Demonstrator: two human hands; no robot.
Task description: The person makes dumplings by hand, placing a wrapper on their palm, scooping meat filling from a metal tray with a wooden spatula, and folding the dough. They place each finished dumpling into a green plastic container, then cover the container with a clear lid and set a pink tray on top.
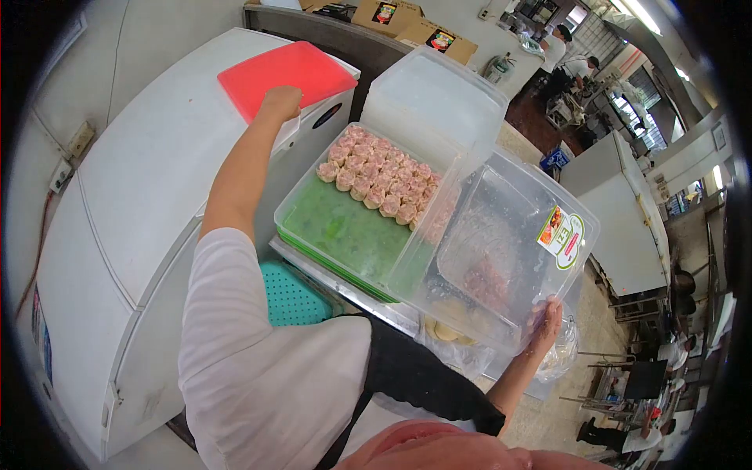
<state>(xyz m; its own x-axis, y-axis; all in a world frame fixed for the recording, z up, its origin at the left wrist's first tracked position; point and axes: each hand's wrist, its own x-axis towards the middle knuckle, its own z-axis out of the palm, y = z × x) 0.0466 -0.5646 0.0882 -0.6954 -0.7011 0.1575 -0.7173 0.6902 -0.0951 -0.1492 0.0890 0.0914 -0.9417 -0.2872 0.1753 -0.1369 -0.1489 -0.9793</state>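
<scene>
- Several rows of dumplings packed in tray's far part.
- Clear lid held by half-curled right hand, right of tray.
- Left hand curled shut at red board, left of tray; hold cannot be told.

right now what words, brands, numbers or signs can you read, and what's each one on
"EZI", as best I can read it: large letters on the sticker of the clear plastic container in the right hand; its smaller print is too blurred
Black labels on the cardboard boxes: too small to read
Dark oval badge on the white freezer: unreadable
Blue bucket in back: markings too small
</scene>
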